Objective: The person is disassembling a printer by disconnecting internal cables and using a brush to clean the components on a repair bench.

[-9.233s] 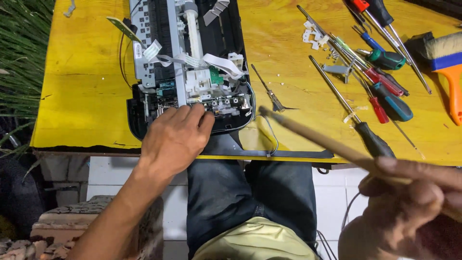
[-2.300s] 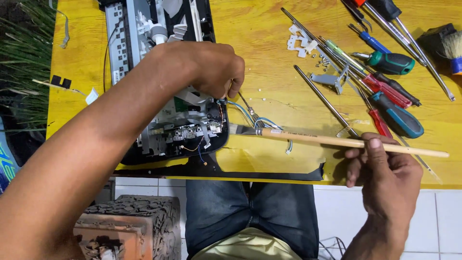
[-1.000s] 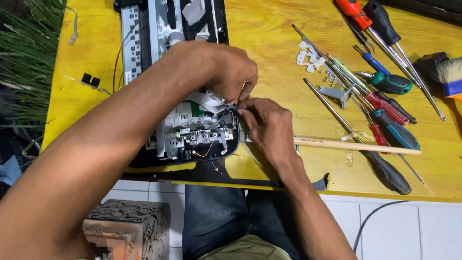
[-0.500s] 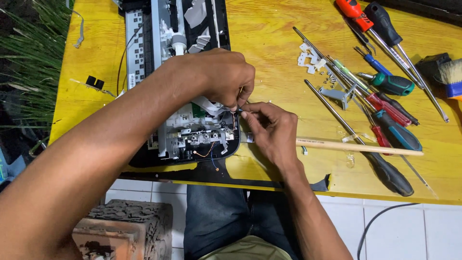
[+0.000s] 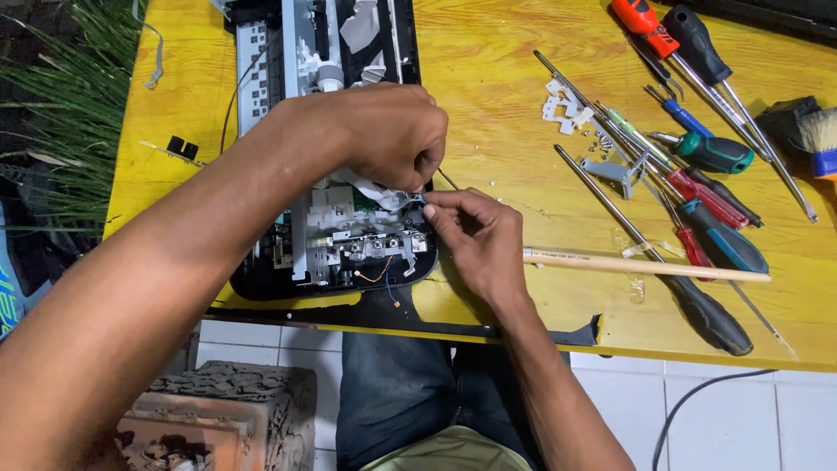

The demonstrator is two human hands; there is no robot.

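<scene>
Left hand (image 5: 384,135): curled, fingertips pinching a small part atop the opened printer (image 5: 336,174).
Right hand (image 5: 475,240): fingers pinched at the same spot.
Right of it: wooden stick (image 5: 645,264), then screwdrivers (image 5: 697,174).
Beneath: yellow table (image 5: 497,87).

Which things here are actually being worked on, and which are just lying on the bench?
In hand: opened printer chassis; left hand gripping its white ribbon cable; right hand pinching at the same spot.

Lying about: wooden stick, screwdrivers, brush, white plastic clips, small black part.
</scene>
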